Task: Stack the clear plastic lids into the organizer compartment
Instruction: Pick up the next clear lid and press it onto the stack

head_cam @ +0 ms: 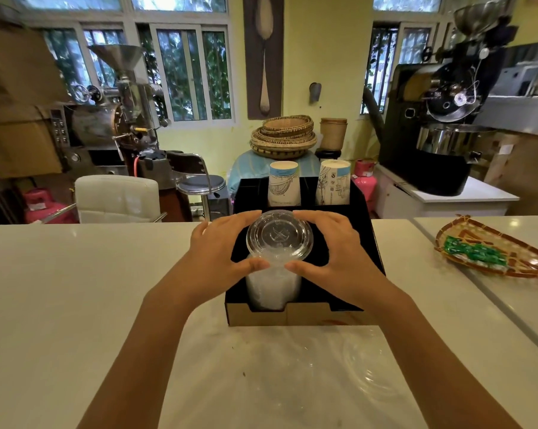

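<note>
A tall stack of clear plastic lids (278, 239) stands in the front compartment of a black cardboard organizer (292, 315) on the white counter. My left hand (218, 252) wraps the stack's left side and my right hand (332, 252) wraps its right side, thumbs meeting at the front just under the top lids. The lower part of the stack (272, 289) sits down inside the compartment. Clear plastic lids (366, 370) lie loose on the counter near my right forearm, hard to make out against the surface.
Two stacks of paper cups (284, 184) (334, 182) stand in the organizer's rear compartments. A woven tray (490, 249) with green packets lies at the right. Beyond the counter edge are a white chair (117, 198), a stool and roasting machines.
</note>
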